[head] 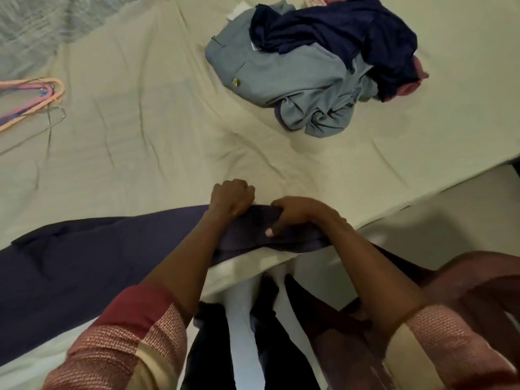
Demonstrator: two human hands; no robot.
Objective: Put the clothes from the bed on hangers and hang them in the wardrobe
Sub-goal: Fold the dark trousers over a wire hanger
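Head view: left hand and right hand, both curled tight on one end of a dark garment at the near edge of the bed; the rest trails flat to the left, likely held so to straighten that end before a hanger goes in. Pile of grey, navy and pink clothes waits well apart at the far right. Hangers lie at the far left edge, untouched; wardrobe not in view.
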